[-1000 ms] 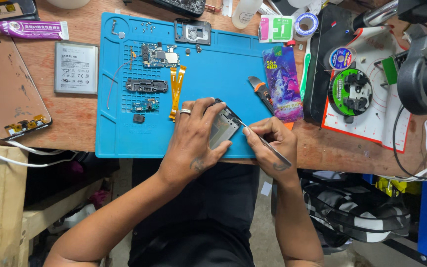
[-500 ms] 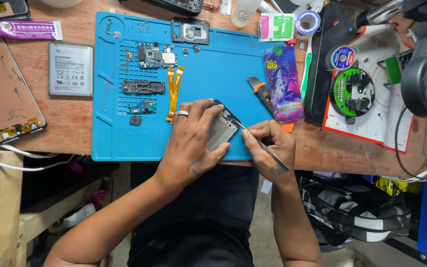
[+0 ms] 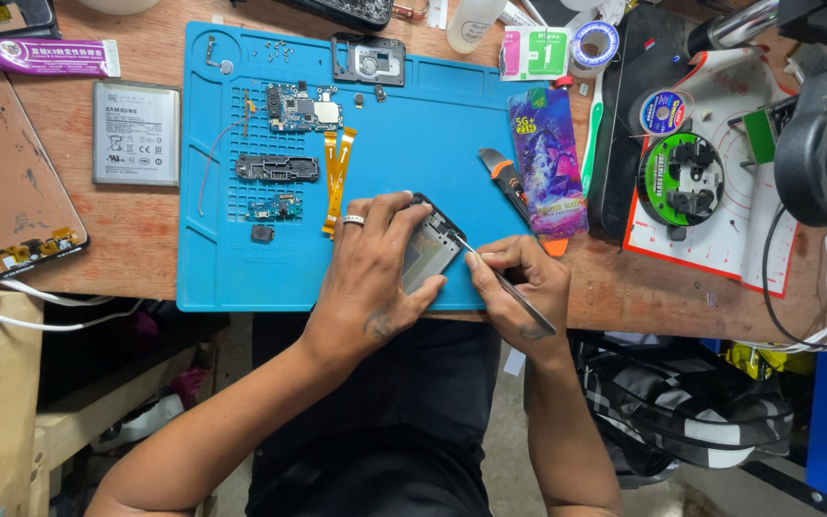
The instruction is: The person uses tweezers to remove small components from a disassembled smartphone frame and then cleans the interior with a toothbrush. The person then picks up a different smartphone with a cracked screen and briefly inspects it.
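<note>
Head view: the left hand (image 3: 375, 278) lies over a phone frame (image 3: 430, 251) at the near edge of the blue repair mat (image 3: 433, 134), fingers spread and curled around it, thumb pressed on its near side, so the frame is pinned flat and tilted toward the far right. The right hand (image 3: 519, 287) is closed in a pinch on metal tweezers (image 3: 504, 282), whose tip touches the frame's right edge. The frame sits just left of the right hand, on the near right part of the mat.

Against the pictures from a second and half a second ago, very little has moved: both hands keep the same grip, and the tweezer tip stays at the same edge of the frame. The whole scene sits slightly differently in the picture, which reads as a small shift of the head, not of the parts. I judge the fine work at that edge to be still under way, with nothing lifted free.

Farther on the mat lie a circuit board (image 3: 301, 107), an orange flex cable (image 3: 339, 177), a small speaker module (image 3: 277, 168) and a camera bracket (image 3: 368, 59). To the left, on the wooden table (image 3: 136, 239), rest a grey battery (image 3: 136, 132) and a phone screen (image 3: 7, 177). Right of the mat lie a utility knife (image 3: 504, 182) and a purple packet (image 3: 549, 161).
</note>
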